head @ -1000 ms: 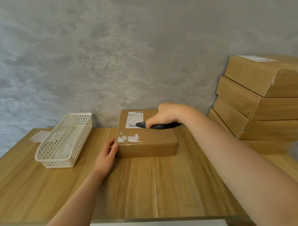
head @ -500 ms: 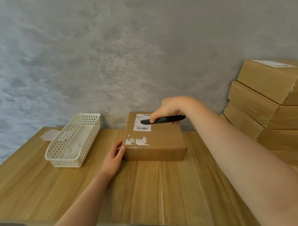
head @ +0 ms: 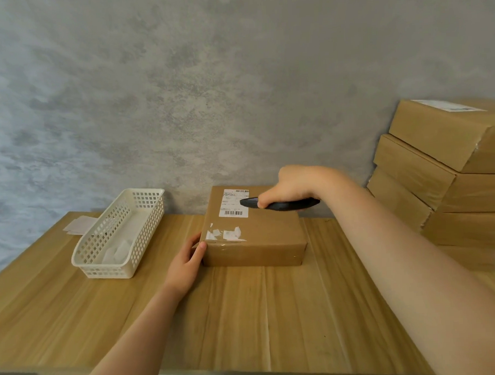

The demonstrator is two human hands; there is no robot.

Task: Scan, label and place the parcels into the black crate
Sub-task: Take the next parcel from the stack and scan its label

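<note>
A brown cardboard parcel [head: 254, 238] lies flat on the wooden tabletop [head: 246, 315] close to the grey wall, its white shipping label [head: 233, 202] facing up at the far left corner. The left hand [head: 187, 262] rests against the parcel's near left corner with relaxed fingers touching the side, while the right hand [head: 294, 186] grips a black scanner [head: 281, 204] with fingers curled round it, its tip just over the label. A white perforated basket [head: 120, 235] sits to the left, and a stack of parcels [head: 444, 173] stands at the right.

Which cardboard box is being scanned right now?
The lone parcel flat on the table, steadied by the left hand; the right hand holds the scanner over its label.
</note>
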